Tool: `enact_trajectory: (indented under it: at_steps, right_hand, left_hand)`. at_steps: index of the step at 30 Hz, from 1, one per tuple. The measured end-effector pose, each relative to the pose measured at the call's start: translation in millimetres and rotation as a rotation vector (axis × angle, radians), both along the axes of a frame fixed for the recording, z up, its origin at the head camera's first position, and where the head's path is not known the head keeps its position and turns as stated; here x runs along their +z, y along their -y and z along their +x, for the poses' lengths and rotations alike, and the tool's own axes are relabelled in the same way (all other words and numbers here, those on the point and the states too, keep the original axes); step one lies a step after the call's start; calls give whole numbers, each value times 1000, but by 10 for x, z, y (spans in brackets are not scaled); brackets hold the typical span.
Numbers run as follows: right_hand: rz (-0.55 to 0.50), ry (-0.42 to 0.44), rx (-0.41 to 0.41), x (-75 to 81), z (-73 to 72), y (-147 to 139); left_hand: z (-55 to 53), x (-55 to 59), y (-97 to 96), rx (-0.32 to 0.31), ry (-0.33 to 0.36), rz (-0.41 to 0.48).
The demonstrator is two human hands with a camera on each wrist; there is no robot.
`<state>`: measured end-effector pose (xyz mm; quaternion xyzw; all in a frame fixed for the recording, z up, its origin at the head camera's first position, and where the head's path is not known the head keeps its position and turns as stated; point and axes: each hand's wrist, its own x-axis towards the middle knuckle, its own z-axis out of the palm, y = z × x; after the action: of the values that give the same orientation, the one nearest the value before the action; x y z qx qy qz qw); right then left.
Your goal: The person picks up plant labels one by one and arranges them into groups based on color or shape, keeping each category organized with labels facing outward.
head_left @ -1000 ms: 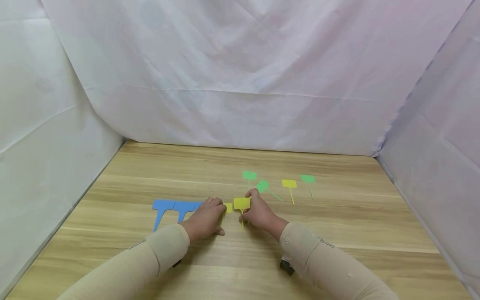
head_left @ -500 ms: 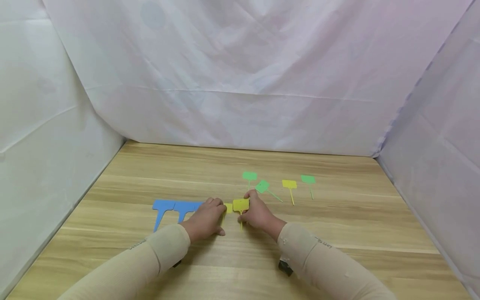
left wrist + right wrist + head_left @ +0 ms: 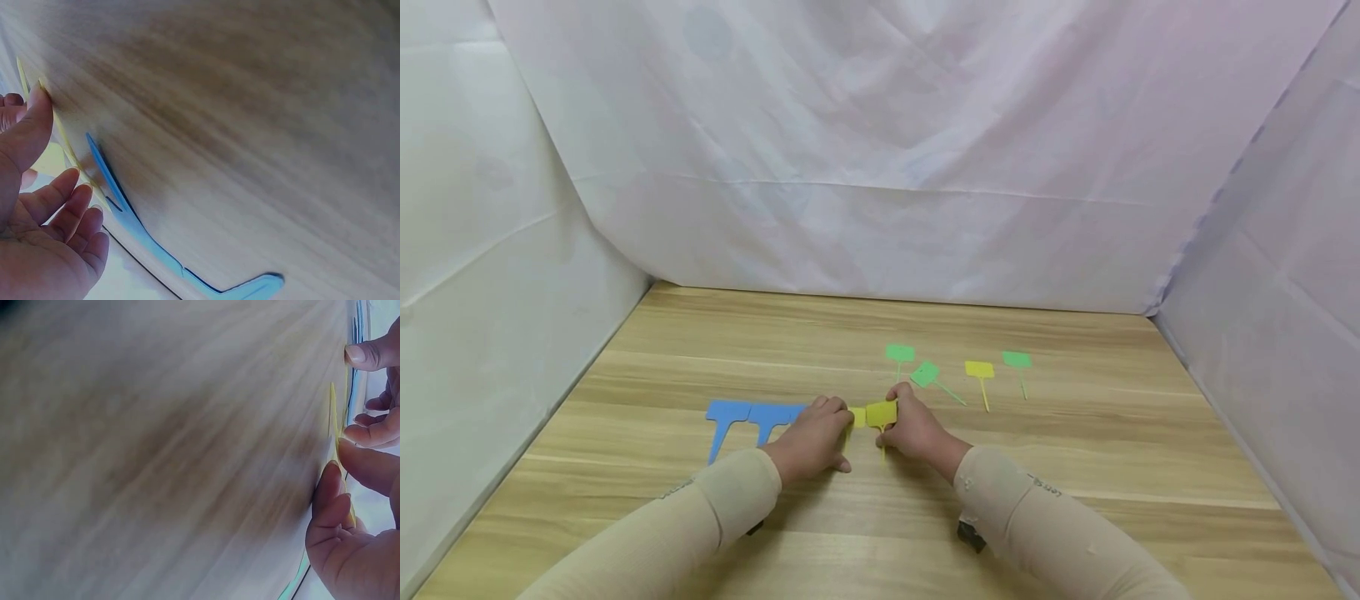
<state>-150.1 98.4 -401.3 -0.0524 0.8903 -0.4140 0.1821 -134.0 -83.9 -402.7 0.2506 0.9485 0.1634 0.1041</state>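
In the head view my right hand (image 3: pixel 917 427) pinches a yellow T-shaped plant label (image 3: pixel 881 414) by its head, stem toward me. The right wrist view has the thumb and fingers on either side of that thin label. Directly left of it lies another yellow plant label (image 3: pixel 858 417), partly hidden by my left hand (image 3: pixel 808 437). Those left fingers rest spread along it, thumb at the stem tip (image 3: pixel 40 82) in the left wrist view. Blue plant labels (image 3: pixel 728 410) lie in a row to the left, one partly under the left hand.
Farther back on the wooden table (image 3: pixel 760 333) lie two green plant labels (image 3: pixel 900 353) close together, one slanted. A yellow one (image 3: pixel 979 369) and another green one (image 3: pixel 1017 359) lie to their right. White cloth (image 3: pixel 880 208) walls off the back and both sides.
My right hand has shifted slightly left with its yellow plant label, and the gap to the yellow label on the left has narrowed to almost nothing. My left hand has stayed in place.
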Motion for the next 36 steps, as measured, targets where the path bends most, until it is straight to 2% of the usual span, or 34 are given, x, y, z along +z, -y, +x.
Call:
enact_trajectory:
  at_steps: [9,21,36]
  right_hand:
    - [58,-25,31,-22,6,-25]
    - [136,-86,52,-49,1,-43]
    - [221,-82,45,-52,1,-44]
  left_hand:
    - [7,8,0,-2,1,8]
    - [19,4,1,-14,-35,13]
    - [16,13,-7,-7,-18,-4]
